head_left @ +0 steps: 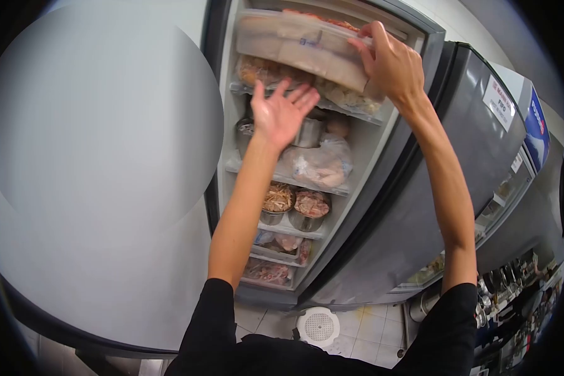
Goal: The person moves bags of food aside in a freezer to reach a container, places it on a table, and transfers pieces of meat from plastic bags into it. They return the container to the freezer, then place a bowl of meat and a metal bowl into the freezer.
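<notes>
A long translucent plastic tub (301,45) with orange-red food showing over its rim is at the top of an open upright fridge. My right hand (395,62) grips the tub's right end, fingers over the rim. My left hand (281,111) is raised below the tub, palm up and fingers spread, holding nothing. Behind it, bagged food (260,70) lies on the shelf under the tub. A clear plastic bag of pale meat (323,164) sits on the shelf below, beside a metal pot (308,133).
Metal pots of shredded food (277,199) and chopped meat (311,207) stand on a lower shelf, with trays of meat (268,271) beneath. The opened fridge door (106,188) fills the left. Grey fridge doors (382,225) stand right. A white round stool (318,326) is on the tiled floor.
</notes>
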`<action>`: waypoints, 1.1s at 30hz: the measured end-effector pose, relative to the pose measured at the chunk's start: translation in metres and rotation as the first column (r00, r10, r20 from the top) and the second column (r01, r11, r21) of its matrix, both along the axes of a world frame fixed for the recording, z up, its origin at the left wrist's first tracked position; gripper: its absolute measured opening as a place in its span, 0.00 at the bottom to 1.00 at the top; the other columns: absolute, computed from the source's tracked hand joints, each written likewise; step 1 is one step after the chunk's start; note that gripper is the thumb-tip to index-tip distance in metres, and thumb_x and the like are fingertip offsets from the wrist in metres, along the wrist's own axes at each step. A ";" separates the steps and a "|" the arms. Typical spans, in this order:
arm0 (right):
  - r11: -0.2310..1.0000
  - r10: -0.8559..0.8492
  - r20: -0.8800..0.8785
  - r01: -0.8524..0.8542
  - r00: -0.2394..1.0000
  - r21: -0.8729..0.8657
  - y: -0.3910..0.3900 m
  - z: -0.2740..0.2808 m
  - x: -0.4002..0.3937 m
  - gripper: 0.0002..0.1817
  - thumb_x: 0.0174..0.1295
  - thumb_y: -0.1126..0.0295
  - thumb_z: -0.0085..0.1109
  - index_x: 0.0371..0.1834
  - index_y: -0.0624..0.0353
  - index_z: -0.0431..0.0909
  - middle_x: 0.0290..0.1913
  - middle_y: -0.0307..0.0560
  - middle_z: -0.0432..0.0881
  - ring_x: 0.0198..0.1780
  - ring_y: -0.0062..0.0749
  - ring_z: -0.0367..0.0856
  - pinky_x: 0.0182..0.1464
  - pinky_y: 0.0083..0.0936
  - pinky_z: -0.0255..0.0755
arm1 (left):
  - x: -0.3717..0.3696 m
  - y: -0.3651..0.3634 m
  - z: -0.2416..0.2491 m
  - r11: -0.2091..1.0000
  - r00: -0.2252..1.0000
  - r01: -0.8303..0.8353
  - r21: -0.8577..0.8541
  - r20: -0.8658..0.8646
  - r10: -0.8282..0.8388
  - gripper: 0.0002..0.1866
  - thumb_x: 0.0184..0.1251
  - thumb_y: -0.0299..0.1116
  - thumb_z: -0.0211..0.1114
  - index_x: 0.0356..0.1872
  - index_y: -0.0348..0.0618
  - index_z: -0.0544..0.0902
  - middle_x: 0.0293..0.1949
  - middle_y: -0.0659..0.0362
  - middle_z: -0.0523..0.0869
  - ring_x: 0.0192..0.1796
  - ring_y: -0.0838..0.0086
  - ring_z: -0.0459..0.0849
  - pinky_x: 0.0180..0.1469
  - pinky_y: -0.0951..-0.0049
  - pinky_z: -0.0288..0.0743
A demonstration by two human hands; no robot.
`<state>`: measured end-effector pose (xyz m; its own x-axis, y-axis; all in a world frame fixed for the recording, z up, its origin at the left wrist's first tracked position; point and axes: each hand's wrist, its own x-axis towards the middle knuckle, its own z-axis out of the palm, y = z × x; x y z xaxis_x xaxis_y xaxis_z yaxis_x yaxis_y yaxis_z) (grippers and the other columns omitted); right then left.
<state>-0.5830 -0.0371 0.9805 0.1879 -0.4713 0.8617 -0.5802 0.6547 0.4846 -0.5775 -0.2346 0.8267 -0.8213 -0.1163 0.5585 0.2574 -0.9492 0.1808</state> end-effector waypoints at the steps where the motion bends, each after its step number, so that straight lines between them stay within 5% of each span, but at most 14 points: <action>1: 1.000 0.012 -0.014 -0.012 1.000 -0.010 0.008 -0.007 0.012 0.17 0.66 0.52 0.61 0.42 0.53 0.75 0.28 0.45 0.85 0.29 0.46 0.85 0.29 0.37 0.77 | -0.004 -0.003 0.010 1.000 0.997 0.000 0.007 -0.074 0.001 0.44 0.73 0.69 0.39 0.74 0.40 0.58 0.69 0.38 0.64 0.75 0.49 0.59 0.76 0.40 0.55; 3: 0.999 0.036 -0.041 -0.037 0.999 -0.031 0.026 -0.023 0.038 0.16 0.65 0.52 0.64 0.40 0.53 0.76 0.26 0.42 0.85 0.27 0.43 0.84 0.28 0.35 0.76 | -0.011 -0.013 0.018 0.998 0.934 0.032 -0.063 -0.354 -0.052 0.38 0.76 0.64 0.40 0.71 0.41 0.64 0.71 0.44 0.66 0.74 0.50 0.63 0.75 0.38 0.56; 5: 0.995 0.072 -0.079 -0.076 0.994 -0.058 0.045 -0.044 0.058 0.16 0.61 0.53 0.68 0.35 0.53 0.78 0.22 0.40 0.82 0.23 0.35 0.82 0.25 0.30 0.74 | 0.003 -0.005 0.035 0.979 0.930 -0.198 -0.048 -0.325 0.172 0.35 0.75 0.64 0.43 0.70 0.47 0.68 0.70 0.51 0.71 0.71 0.52 0.68 0.72 0.38 0.60; 11: 0.955 0.283 -0.100 -0.290 0.954 -0.062 0.119 -0.131 0.107 0.18 0.55 0.54 0.76 0.33 0.57 0.81 0.18 0.35 0.75 0.16 0.25 0.72 0.19 0.22 0.64 | 0.085 0.053 -0.045 0.980 0.883 0.088 -0.179 -0.441 -0.160 0.32 0.75 0.61 0.44 0.68 0.50 0.71 0.67 0.50 0.75 0.66 0.54 0.75 0.69 0.40 0.67; 15: 0.963 0.268 -0.067 -0.268 0.961 0.006 0.176 -0.205 0.157 0.18 0.53 0.56 0.78 0.33 0.55 0.81 0.16 0.28 0.61 0.16 0.16 0.60 0.20 0.19 0.49 | 0.129 0.112 -0.145 0.960 0.960 0.169 -0.222 -0.184 -0.211 0.32 0.75 0.61 0.44 0.68 0.50 0.71 0.67 0.51 0.75 0.66 0.54 0.75 0.69 0.40 0.67; 19: 0.983 0.178 0.099 -0.181 0.979 0.023 0.261 -0.266 0.222 0.19 0.53 0.56 0.78 0.33 0.56 0.80 0.17 0.28 0.60 0.17 0.18 0.58 0.21 0.18 0.47 | 0.157 0.179 -0.256 0.928 0.949 0.290 -0.236 0.195 -0.247 0.32 0.75 0.61 0.44 0.68 0.50 0.71 0.67 0.51 0.75 0.66 0.54 0.75 0.69 0.41 0.67; 23: 0.999 0.024 0.242 -0.032 0.970 0.029 0.361 -0.331 0.298 0.27 0.47 0.49 0.81 0.32 0.59 0.78 0.19 0.31 0.67 0.18 0.18 0.61 0.21 0.17 0.51 | 0.187 0.265 -0.357 0.857 0.817 0.446 -0.259 0.509 -0.272 0.32 0.75 0.61 0.44 0.68 0.50 0.71 0.67 0.51 0.75 0.66 0.54 0.75 0.69 0.41 0.67; 29: 0.959 -0.283 0.296 0.275 0.912 0.069 0.479 -0.409 0.427 0.21 0.56 0.52 0.75 0.23 0.55 0.76 0.18 0.30 0.59 0.18 0.17 0.59 0.21 0.19 0.47 | 0.258 0.423 -0.480 0.601 0.534 0.751 -0.274 0.788 -0.307 0.32 0.75 0.61 0.44 0.68 0.50 0.70 0.67 0.51 0.74 0.66 0.54 0.75 0.69 0.42 0.67; 33: 0.883 -0.462 0.396 0.454 0.794 0.119 0.552 -0.452 0.494 0.14 0.62 0.59 0.68 0.25 0.54 0.78 0.20 0.32 0.60 0.21 0.18 0.62 0.23 0.17 0.54 | 0.288 0.527 -0.542 0.403 0.380 0.883 -0.242 0.872 -0.309 0.32 0.75 0.61 0.44 0.69 0.49 0.70 0.67 0.51 0.74 0.67 0.54 0.75 0.69 0.42 0.67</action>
<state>-0.0893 0.5146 0.5284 -0.4139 -0.4293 0.8028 -0.3592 0.8873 0.2893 -0.2893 0.2925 0.2851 -0.5691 0.6880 -0.4503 -0.7902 -0.3062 0.5308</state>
